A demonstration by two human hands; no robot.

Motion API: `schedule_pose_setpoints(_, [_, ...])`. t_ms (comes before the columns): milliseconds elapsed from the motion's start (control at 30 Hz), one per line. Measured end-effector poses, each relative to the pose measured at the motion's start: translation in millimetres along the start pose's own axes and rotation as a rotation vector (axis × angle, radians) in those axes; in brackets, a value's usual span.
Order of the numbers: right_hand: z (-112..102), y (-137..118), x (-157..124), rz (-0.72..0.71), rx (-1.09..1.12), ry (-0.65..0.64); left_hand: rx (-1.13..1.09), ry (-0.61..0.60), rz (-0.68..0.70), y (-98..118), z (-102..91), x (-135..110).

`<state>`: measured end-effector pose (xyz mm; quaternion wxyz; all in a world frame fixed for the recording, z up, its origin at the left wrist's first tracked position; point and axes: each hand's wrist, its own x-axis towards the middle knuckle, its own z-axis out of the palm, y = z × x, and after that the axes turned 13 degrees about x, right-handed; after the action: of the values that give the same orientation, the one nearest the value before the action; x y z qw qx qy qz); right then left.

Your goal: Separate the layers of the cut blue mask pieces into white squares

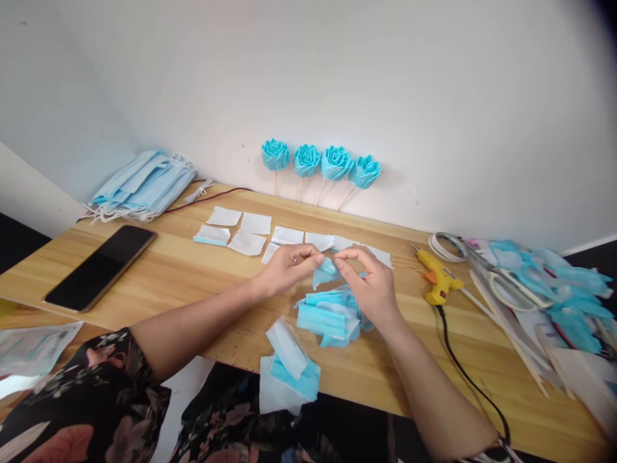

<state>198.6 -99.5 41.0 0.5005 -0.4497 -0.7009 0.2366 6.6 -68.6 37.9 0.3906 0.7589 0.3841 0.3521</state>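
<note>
A small piece of blue mask fabric [326, 272] hangs between my two hands over the table. My left hand [292, 265] pinches its left upper corner between thumb and finger. On the other side, my right hand [369, 283] pinches the right upper corner. Just below lies a loose pile of cut blue mask pieces [322, 320], partly covered by my right hand. Nearer to me, more white and blue pieces [289, 379] overhang the table's front edge. Behind my hands, several white fabric squares [257, 223] are laid out in rows, some hidden by my fingers.
Several blue fabric flowers on sticks [307, 161] lean against the wall. Stacked face masks [144, 183] and a phone [101, 267] lie left. To the right are a yellow glue gun [438, 276] with its cord, tape rolls [447, 246], scissors [518, 292] and blue scraps [573, 276].
</note>
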Motion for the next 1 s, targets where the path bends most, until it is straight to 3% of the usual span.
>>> schedule_pose_setpoints(200, [3.8, -2.3, -0.3, -0.052, -0.02, -0.004, -0.023, -0.03, -0.063, 2.0, -1.2, 0.4])
schedule_pose_setpoints(500, [5.2, -4.3, 0.3, -0.067, 0.041, -0.064, -0.322, -0.031, -0.12, -5.5, 2.9, 4.1])
schedule_pose_setpoints(800, [5.4, -0.8, -0.1, -0.087, 0.11, -0.091, -0.399, -0.007, -0.175, -5.2, 3.6, 4.8])
schedule_pose_setpoints(933, [3.7, -1.5, -1.8, -0.064, 0.028, 0.038, -0.354, 0.057, -0.189, -6.4, 3.9, 5.8])
schedule_pose_setpoints(1000, [3.4, -3.6, -2.5, -0.13, -0.094, 0.127, -0.295, 0.108, -0.171, -7.2, 4.3, 6.1])
